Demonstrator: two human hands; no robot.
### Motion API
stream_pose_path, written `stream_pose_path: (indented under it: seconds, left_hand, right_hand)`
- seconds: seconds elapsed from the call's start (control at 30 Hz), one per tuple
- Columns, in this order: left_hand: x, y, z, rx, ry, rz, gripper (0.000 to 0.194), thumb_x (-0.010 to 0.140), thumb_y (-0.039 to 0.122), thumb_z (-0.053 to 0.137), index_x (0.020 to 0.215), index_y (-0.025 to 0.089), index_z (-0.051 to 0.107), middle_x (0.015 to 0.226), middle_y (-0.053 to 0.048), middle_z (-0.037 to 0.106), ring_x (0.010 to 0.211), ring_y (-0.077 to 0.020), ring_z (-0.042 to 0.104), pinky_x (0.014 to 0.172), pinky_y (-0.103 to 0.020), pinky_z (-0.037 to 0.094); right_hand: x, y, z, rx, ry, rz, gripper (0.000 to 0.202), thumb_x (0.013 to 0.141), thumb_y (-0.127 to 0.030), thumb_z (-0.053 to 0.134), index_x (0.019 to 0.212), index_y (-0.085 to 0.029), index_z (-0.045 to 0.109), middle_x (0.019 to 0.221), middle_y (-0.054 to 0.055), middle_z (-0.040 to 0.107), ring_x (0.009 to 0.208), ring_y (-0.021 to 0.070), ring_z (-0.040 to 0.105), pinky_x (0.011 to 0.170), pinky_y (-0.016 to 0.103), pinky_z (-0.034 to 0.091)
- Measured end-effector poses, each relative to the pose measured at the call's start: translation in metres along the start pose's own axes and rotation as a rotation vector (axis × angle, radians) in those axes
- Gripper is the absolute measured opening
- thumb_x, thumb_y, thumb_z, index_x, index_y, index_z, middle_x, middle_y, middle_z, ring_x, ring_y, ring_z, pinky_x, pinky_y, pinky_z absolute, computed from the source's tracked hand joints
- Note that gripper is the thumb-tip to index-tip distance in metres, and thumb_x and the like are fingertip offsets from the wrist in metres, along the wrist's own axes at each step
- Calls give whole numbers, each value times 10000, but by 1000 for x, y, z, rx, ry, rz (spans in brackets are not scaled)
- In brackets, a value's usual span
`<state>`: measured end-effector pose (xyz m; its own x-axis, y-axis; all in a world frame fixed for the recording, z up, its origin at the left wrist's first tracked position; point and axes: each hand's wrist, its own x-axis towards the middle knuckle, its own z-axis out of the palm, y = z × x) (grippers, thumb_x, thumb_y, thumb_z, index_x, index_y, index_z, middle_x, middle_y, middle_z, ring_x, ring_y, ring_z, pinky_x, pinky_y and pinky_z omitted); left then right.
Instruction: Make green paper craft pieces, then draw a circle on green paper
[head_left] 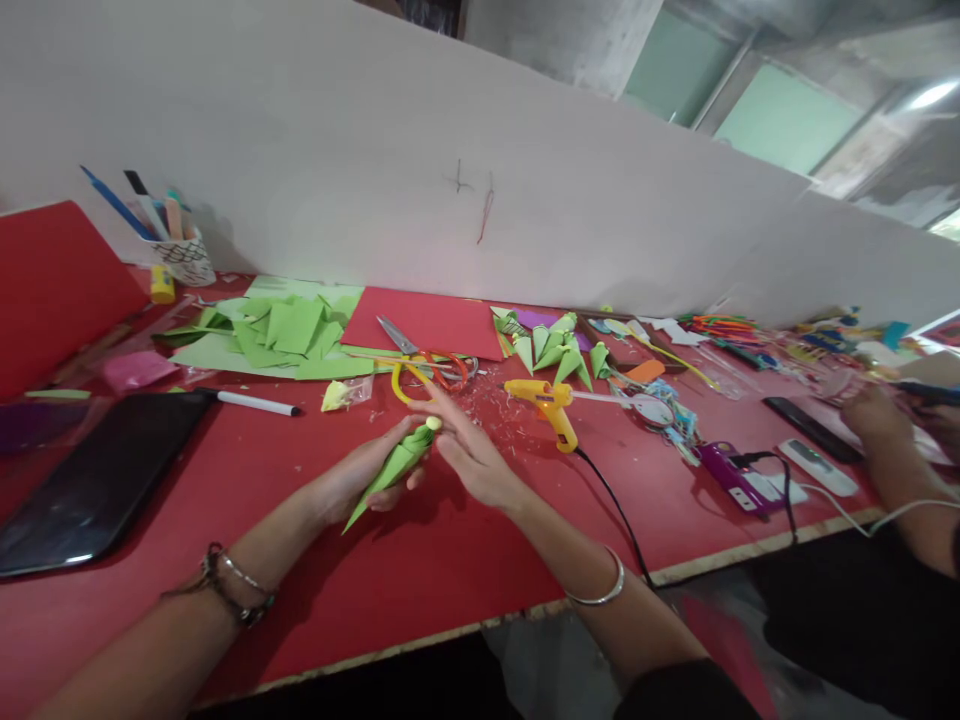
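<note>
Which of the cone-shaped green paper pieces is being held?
The green paper cone in the left hand, its pale round end toward the right hand; the other green paper cones lie grouped beyond the yellow glue gun.

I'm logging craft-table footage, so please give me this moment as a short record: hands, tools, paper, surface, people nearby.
left hand: holds green paper cone
right hand: beside the cone's pale tip, contact unclear
tools: yellow glue gun, scissors
paper: green paper pile, folded green pieces
surface: red table
nearby: another person's hand, far right
</note>
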<state>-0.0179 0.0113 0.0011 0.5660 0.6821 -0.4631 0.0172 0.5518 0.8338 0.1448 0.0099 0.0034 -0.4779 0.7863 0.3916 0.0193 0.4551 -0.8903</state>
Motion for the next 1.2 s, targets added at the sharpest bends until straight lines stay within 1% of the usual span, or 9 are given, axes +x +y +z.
stream_pose_path:
  seconds: [0.1, 0.2, 0.3, 0.37, 0.53, 0.73, 0.9, 1.1, 1.2]
  left_hand:
    - [-1, -2, 5, 113, 119, 137, 462, 778, 597, 314, 705, 171, 479, 497, 49, 448, 289, -21, 247, 298, -169, 176]
    - [-1, -5, 10, 316, 298, 338, 382, 728, 505, 482, 917, 174, 492, 612, 26, 523, 473, -84, 455, 415, -188, 345]
    - [0, -9, 13, 581, 378, 506, 326, 720, 390, 529, 964, 179, 481, 825, -12, 585, 735, -142, 538, 651, -240, 428]
    - [-1, -11, 13, 734, 381, 560, 258, 743, 323, 494, 960, 184, 472, 854, -15, 586, 761, -149, 537, 692, -251, 418]
    - [-3, -10, 10, 892, 399, 610, 219, 767, 249, 439, 979, 193, 438, 858, -21, 582, 730, -148, 536, 657, -240, 404]
    - [-3, -10, 5, 922, 424, 601, 252, 771, 242, 434, 1019, 199, 428, 938, -40, 589, 806, -166, 554, 709, -247, 402]
    - [-3, -9, 5, 931, 447, 576, 213, 772, 274, 437, 971, 198, 433, 875, -30, 596, 761, -167, 558, 678, -247, 408]
    - [-3, -10, 5, 934, 460, 596, 231, 779, 282, 443, 995, 200, 441, 888, -28, 598, 776, -163, 556, 693, -248, 408]
    - [-2, -10, 4, 956, 469, 613, 224, 785, 272, 437, 995, 193, 441, 889, -37, 595, 775, -166, 555, 687, -257, 415]
  right_hand:
    - [0, 0, 0, 7, 20, 18, 411, 879, -403, 339, 1279, -310, 358, 1270, 24, 462, 1160, 167, 435, 979, 362, 343]
    - [0, 1, -2, -21, 18, 5, 394, 871, -380, 373, 1256, -302, 395, 1219, 29, 508, 1148, 171, 444, 982, 367, 336]
    - [1, 3, -4, -8, 199, -22, 399, 877, -355, 364, 1271, -287, 369, 1178, 49, 523, 1087, 163, 487, 945, 356, 370]
    - [2, 4, -5, -69, 248, -25, 331, 849, -350, 434, 1168, -283, 490, 1094, 43, 550, 1028, 168, 511, 916, 348, 389]
    - [2, 6, -6, -153, 266, 23, 294, 714, -340, 631, 996, -264, 601, 974, 34, 515, 856, 154, 524, 761, 296, 449]
    - [2, 9, -6, -96, 211, 52, 157, 734, -298, 609, 880, -246, 637, 861, 21, 537, 817, 148, 521, 721, 285, 449]
    - [2, 13, -7, 35, 228, 89, 366, 711, -298, 620, 1069, -270, 550, 905, 18, 521, 781, 128, 521, 709, 271, 460]
    - [3, 16, -11, 13, 224, 86, 156, 740, -306, 583, 866, -235, 643, 875, 24, 545, 807, 141, 528, 721, 281, 449]
    - [3, 16, -11, 114, 218, 103, 281, 715, -298, 613, 995, -270, 602, 893, 14, 548, 802, 135, 533, 718, 278, 455]
